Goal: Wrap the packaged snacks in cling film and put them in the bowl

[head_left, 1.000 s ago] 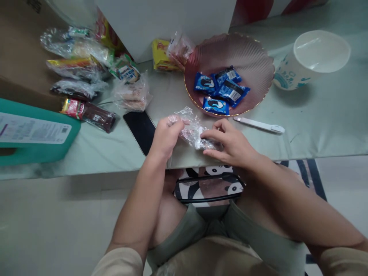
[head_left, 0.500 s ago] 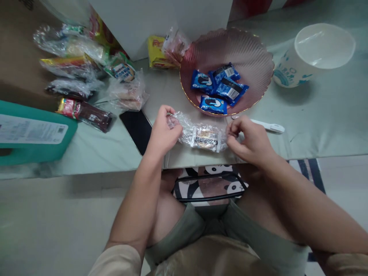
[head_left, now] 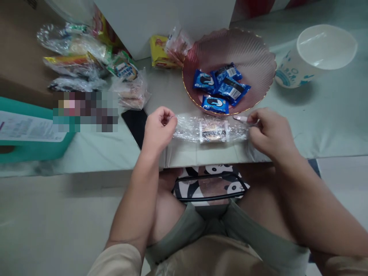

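A small packaged snack (head_left: 214,131) lies at the table's near edge, wrapped in clear plastic film (head_left: 186,128). The film is stretched sideways between my two hands. At its left end, my left hand (head_left: 160,128) pinches the film between thumb and fingers. My right hand (head_left: 270,132) grips the opposite end, its fingertips partly hidden. Just beyond the wrapped snack stands a pink ribbed bowl (head_left: 244,50) with a gold rim, holding several blue snack packets (head_left: 231,90). A dark phone (head_left: 135,124) lies partly behind my left hand.
Several wrapped snacks (head_left: 74,63) crowd the left side, beside a green plastic holder (head_left: 61,149). Yellow packets (head_left: 159,50) lean by a white box (head_left: 166,19). A white paper tub (head_left: 293,67) stands at the right. A white handle shows beside my right hand.
My right hand has moved right and my left hand slightly left, pulling the film longer and flatter. The wrapped snack has shifted a little to the right.
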Demonstrator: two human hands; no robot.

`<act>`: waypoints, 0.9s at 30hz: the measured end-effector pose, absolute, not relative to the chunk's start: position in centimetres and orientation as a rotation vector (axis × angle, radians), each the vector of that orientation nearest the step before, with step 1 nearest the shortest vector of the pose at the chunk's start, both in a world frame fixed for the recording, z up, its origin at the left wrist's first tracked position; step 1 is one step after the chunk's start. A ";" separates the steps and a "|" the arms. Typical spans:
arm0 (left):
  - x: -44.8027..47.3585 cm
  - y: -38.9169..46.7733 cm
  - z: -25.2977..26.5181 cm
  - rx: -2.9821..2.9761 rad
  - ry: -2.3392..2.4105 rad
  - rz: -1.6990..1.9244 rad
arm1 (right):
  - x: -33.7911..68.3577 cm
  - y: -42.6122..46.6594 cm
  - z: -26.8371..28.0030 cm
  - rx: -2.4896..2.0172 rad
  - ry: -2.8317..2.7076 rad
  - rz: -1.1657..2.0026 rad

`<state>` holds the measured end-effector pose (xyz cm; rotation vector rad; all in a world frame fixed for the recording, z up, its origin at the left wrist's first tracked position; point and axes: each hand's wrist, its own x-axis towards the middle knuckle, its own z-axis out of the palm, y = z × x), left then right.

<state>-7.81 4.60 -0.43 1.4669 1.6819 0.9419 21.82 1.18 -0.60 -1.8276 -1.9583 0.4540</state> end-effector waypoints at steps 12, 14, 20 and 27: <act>-7.7 3.8 0.2 1.837 1.467 0.927 | 19.9 0.1 -1.0 -1.627 -2.006 0.324; -7.8 3.8 0.2 1.867 1.403 1.051 | 19.7 -0.2 -0.6 -1.630 -1.986 0.364; -8.0 3.1 1.0 2.012 1.118 1.431 | 19.2 -1.0 1.1 -1.620 -1.933 0.185; -7.4 1.4 3.6 2.066 1.117 1.089 | 18.8 -1.7 2.7 -1.302 -2.083 0.254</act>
